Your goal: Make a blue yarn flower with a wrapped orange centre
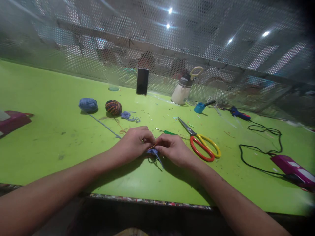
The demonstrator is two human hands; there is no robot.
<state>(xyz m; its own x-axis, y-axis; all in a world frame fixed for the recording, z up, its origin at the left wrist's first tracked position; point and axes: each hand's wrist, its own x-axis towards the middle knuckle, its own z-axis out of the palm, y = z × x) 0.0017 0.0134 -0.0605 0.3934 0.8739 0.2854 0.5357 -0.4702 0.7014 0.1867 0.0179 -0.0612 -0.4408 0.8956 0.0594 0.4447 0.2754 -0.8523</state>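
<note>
My left hand (136, 143) and my right hand (173, 147) meet over the green table, both with fingers pinched together. Between their fingertips is a small piece of blue and dark yarn work (154, 153), with loose yarn ends hanging below it; the fingers partly hide it. A blue strand runs from the blue yarn ball (88, 105) toward my left hand. The multicoloured yarn ball (113, 107) stands beyond that hand, and a small blue crocheted piece (126, 115) lies beside the ball. Just past my right hand is a crochet hook with a green handle (169, 132).
Scissors with red and yellow handles (205, 149) lie right of my right hand. Farther back stand a phone (142, 82), a bottle (182, 90) and a blue container (199, 108). A black cord (261, 150) and a magenta box (294, 168) lie at the right.
</note>
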